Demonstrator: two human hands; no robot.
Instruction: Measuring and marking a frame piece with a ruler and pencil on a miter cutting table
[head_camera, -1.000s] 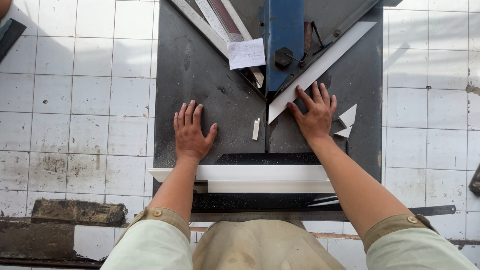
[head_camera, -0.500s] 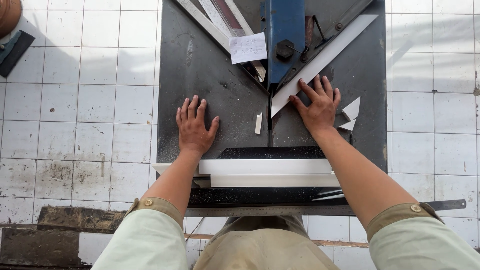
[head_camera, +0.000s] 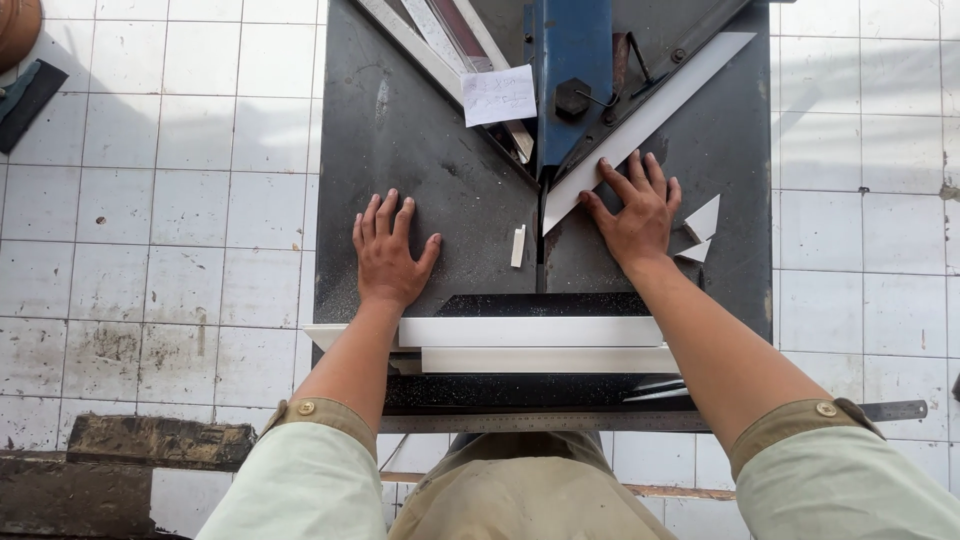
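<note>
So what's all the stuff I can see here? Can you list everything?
Metal work table: one, dark grey, centre.
Cutter head: one, blue, top middle.
White strip: one, slanting along the right fence, under the right fingertips.
Long white strips: two, stacked at the table's near edge.
Small white offcut: one, by the slot.
Triangular offcuts: two, white, right of the right hand.
Paper note: one, white, top.
Steel ruler: one, near edge.
Floor tiles: many, white.
Left hand: flat on table.
Right hand: pressing the strip.
</note>
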